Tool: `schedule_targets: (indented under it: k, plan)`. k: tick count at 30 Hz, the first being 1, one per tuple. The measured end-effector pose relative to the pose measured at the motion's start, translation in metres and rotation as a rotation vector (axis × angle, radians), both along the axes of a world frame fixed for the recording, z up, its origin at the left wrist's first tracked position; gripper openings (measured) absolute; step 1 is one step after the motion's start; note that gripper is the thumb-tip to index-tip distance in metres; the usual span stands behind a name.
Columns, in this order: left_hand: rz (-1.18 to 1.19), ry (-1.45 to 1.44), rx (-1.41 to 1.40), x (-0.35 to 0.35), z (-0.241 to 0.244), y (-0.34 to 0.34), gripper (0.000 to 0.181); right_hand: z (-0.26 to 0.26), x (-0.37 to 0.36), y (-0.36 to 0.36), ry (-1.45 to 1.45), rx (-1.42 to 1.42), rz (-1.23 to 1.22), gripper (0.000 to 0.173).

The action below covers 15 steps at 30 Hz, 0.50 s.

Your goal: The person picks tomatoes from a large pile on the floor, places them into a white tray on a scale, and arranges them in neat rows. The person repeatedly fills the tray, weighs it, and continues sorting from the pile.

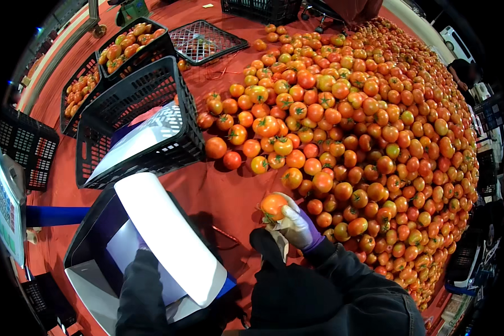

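My right hand (296, 224), in a white glove with a purple cuff, holds an orange-red tomato (274, 206) at the near edge of a large heap of tomatoes (378, 164). To the left, my left arm reaches down into a dark crate (96, 218) lined with white and purple sheets. Only a little of my left hand (142, 243) shows there, purple at the wrist; its fingers are hidden behind the sleeve and a curved white sheet (168, 235) that rises over the crate.
Beyond the lined crate stands a black plastic crate (140, 159) with white sheeting inside. Two crates of tomatoes (130, 46) are behind it. A scale (9, 206) stands at far left. Red sheeting (201, 185) covers the floor. A person (464, 73) is at the far right.
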State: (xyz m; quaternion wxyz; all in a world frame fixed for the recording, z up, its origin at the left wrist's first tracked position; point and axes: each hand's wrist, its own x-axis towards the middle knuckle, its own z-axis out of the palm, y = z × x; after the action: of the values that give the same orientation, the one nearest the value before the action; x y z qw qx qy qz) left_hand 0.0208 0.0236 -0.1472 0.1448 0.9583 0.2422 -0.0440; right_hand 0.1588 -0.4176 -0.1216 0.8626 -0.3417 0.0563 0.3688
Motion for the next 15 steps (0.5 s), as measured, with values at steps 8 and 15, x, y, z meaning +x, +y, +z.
schedule_targets:
  k: [8, 15]
  plan:
    - [0.233, -0.811, -0.977, -0.012, 0.238, -0.094, 0.065, 0.127, 0.031, 0.062, -1.332, -0.343, 0.169, 0.077]
    - [0.297, -0.704, -1.334, -0.031, 0.250, -0.119, 0.091, 0.140, 0.048, 0.137, -1.771, -0.229, -0.011, 0.063]
